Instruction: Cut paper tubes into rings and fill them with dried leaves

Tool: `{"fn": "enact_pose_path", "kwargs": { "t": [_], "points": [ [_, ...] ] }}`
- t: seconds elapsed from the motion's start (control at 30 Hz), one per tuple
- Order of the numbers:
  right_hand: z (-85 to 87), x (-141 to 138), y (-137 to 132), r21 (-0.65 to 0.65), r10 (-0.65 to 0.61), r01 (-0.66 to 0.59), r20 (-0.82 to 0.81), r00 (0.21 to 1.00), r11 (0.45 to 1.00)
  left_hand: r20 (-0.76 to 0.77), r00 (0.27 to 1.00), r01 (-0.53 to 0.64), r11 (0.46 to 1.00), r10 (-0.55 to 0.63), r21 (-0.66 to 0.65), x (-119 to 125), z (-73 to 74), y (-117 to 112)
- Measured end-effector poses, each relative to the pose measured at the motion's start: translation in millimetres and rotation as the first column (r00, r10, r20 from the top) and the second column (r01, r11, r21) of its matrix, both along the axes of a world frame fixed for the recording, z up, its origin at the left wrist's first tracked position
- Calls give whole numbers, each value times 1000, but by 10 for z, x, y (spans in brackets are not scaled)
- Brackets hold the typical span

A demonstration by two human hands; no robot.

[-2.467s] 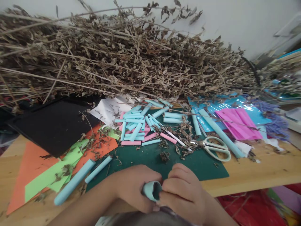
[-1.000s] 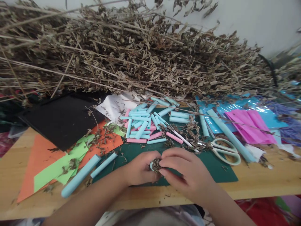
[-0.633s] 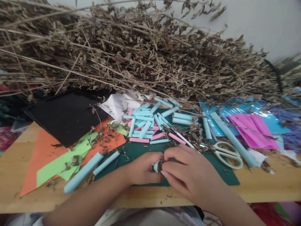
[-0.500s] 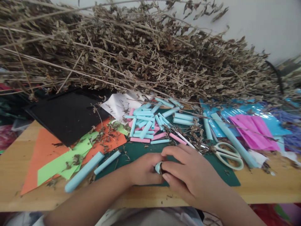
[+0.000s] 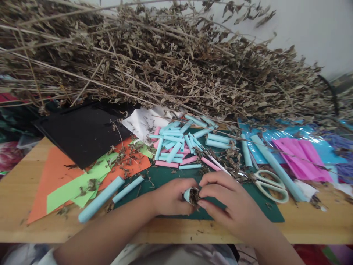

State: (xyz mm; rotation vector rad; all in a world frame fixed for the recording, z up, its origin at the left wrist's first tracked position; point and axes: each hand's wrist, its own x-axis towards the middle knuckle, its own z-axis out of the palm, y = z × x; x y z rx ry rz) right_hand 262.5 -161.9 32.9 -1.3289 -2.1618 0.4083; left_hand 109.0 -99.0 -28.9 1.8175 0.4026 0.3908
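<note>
My left hand (image 5: 175, 197) is wrapped around a light blue paper tube (image 5: 187, 195), whose open end points right. Brown dried leaves (image 5: 194, 197) fill that end. At the opening, the thumb and fingers of my right hand (image 5: 228, 204) are bent together and pinch at the leaves. Most of the tube is hidden inside my left hand. Both hands are over the near part of a green cutting mat (image 5: 162, 176). Beyond them lies a heap of short blue tubes (image 5: 173, 151) and pink tubes (image 5: 166, 164).
A big pile of dried stalks (image 5: 176, 62) spans the back. Scissors (image 5: 271, 186) and a long blue tube (image 5: 278, 167) lie right, near pink paper (image 5: 300, 158). On the left are a black sheet (image 5: 85, 132), orange paper (image 5: 52, 180), green strips (image 5: 74, 187) and a thick blue tube (image 5: 101, 198).
The tube's open end has turned more into view, showing the leaves inside. My right fingers have drawn back slightly to the right from the opening. The whole view has shifted a little.
</note>
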Motion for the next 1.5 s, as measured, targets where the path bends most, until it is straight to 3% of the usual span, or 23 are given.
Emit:
{"fn": "enact_pose_path", "kwargs": {
  "t": [0.17, 0.33, 0.47, 0.57, 0.67, 0.8, 0.87, 1.03, 1.23, 1.33, 1.43, 1.5],
  "points": [
    [-56, -25, -26, 66, 30, -30, -2, 1000, 997, 43, 997, 58, 998, -59, 17, 3, 12, 13],
    [-5, -26, -82, 165, 30, -61, 185, 982, 984, 91, 993, 67, 997, -71, 45, 4, 2, 8],
    [78, -74, -68, 112, 59, -102, 331, 942, 988, 148, 984, 91, 993, -101, 73, 6, 6, -9],
    [103, -71, -37, 66, 70, -102, 374, 925, 993, 110, 991, 68, 996, -74, 57, 10, 17, -21],
    [65, 1, -52, 46, 89, -105, 273, 958, 993, 83, 996, 33, 999, -35, 29, 12, 23, -24],
    [-40, 115, -155, 134, -69, 83, -107, 992, 987, 105, 993, 48, 999, -49, 17, 13, 37, -14],
    [-82, 133, -196, 163, -82, 108, -158, 984, 981, 100, 993, 57, 998, -57, -1, 14, 46, -7],
    [-77, 58, -172, 150, 30, -44, 96, 995, 988, 100, 995, 15, 1000, -18, 27, 18, 31, -9],
    [48, -40, -76, -5, 57, -58, 289, 956, 998, 201, 979, -17, 980, -24, 200, -1, 57, -26],
    [92, -42, -49, -73, 38, -17, 300, 953, 997, 318, 948, -111, 930, -6, 349, -63, 125, 8],
    [67, 0, -65, -87, 91, -72, 233, 968, 994, 320, 946, -169, 772, -47, 613, -139, 193, 64],
    [-6, 58, -111, -27, 83, -80, 93, 992, 996, 273, 960, -165, 677, -56, 717, -174, 223, 93]
  ]
}}
